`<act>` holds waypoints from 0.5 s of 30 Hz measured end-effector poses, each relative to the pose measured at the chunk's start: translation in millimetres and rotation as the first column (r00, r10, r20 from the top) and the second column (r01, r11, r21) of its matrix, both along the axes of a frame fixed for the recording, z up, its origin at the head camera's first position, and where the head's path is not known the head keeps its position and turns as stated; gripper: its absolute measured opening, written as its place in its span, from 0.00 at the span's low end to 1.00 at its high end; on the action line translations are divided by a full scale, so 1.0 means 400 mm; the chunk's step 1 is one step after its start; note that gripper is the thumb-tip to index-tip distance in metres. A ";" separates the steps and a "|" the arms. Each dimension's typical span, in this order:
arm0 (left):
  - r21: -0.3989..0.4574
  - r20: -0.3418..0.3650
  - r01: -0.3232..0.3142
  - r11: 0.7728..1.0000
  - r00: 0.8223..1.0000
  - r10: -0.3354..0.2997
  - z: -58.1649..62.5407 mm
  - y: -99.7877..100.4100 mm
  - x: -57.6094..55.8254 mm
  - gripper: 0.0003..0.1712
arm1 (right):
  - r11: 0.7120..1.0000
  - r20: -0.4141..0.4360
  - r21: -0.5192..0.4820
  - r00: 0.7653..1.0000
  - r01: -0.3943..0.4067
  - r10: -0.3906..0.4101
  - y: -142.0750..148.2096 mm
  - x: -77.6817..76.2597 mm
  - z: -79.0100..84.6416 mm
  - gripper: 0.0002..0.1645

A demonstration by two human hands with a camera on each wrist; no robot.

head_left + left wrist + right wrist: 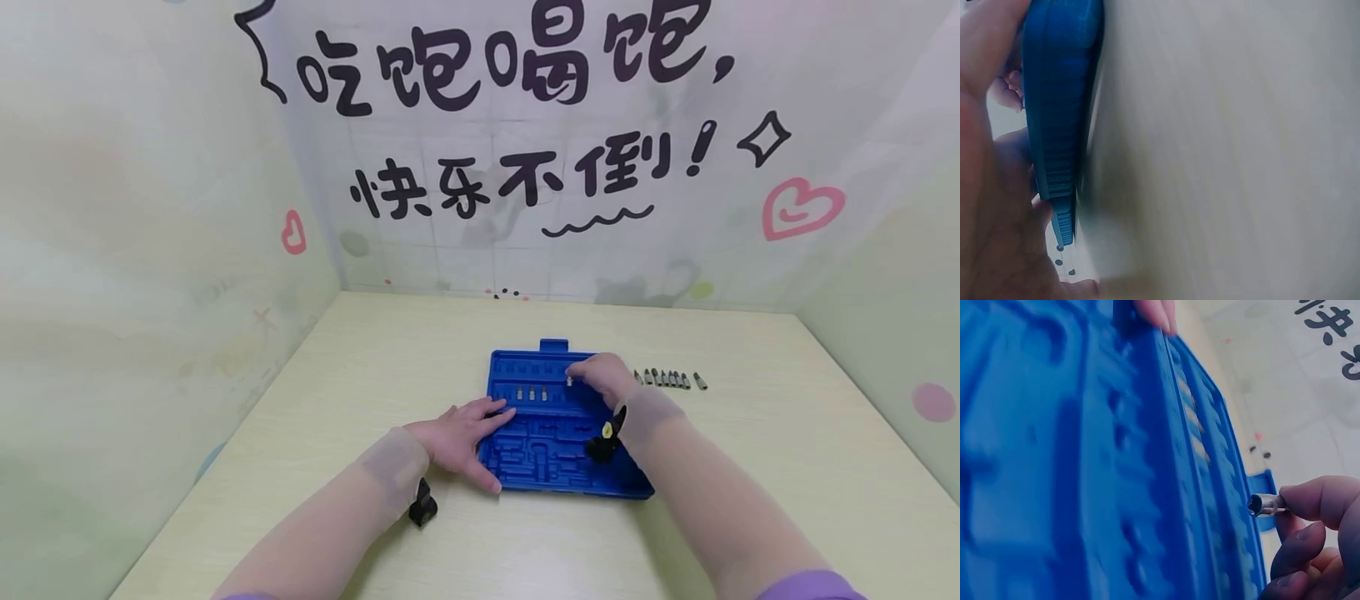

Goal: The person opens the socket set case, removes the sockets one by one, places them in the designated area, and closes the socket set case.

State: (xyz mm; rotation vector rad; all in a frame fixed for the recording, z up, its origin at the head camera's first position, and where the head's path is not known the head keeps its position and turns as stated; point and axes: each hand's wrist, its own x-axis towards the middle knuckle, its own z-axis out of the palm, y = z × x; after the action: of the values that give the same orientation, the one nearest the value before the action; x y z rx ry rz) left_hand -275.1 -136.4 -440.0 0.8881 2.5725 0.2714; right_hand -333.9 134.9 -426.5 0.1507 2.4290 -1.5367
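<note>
A blue plastic tool case (517, 364) lies unfolded on the table, with moulded slots across both halves. My left hand (461, 437) rests on its left edge, fingers spread and fairly straight. Over the right part of the case's far half, my right hand (603, 379) pinches a small silver socket (1266, 504) between thumb and fingers. In the right wrist view its hollow end faces the case, held apart from the slots. Three small metal bit sockets (532, 393) sit side by side in the case's far half.
Several more metal bit sockets (663, 379) stand in a row on the table (765, 433), right of the case, one slightly apart. Behind the table hangs a printed white backdrop (465, 258). A black wrist camera (423, 504) sits under the left wrist.
</note>
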 end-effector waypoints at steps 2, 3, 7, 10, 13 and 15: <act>-0.001 0.000 -0.002 1.000 1.000 0.002 -0.001 0.001 0.000 0.65 | 1.000 -0.009 0.018 1.000 0.006 -0.006 0.018 -0.003 0.008 0.18; -0.003 -0.001 -0.003 1.000 1.000 0.003 -0.002 0.001 0.000 0.65 | 1.000 -0.016 0.022 1.000 0.017 -0.016 0.028 -0.004 0.011 0.16; -0.016 -0.005 -0.009 1.000 1.000 0.009 -0.005 0.001 -0.002 0.65 | 0.998 -0.035 0.043 0.998 0.046 -0.045 0.073 -0.008 0.022 0.11; -0.020 -0.002 -0.011 1.000 1.000 0.011 -0.005 0.000 -0.002 0.65 | 0.997 -0.046 0.057 0.997 0.057 -0.054 0.112 -0.008 0.027 0.13; -0.020 0.003 -0.012 1.000 1.000 0.012 -0.006 -0.001 -0.002 0.66 | 0.994 -0.054 0.086 0.997 0.067 -0.063 0.153 -0.007 0.030 0.16; -0.018 0.003 -0.012 1.000 1.000 0.013 -0.006 -0.001 -0.002 0.66 | 0.992 -0.047 0.107 0.997 0.068 -0.064 0.181 -0.006 0.034 0.20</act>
State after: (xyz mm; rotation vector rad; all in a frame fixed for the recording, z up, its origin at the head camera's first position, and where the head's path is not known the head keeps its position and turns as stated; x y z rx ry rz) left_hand -275.9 -136.9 -442.5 0.8648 2.5746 0.2523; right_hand -336.3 207.2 -413.0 0.2229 2.5677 -1.4488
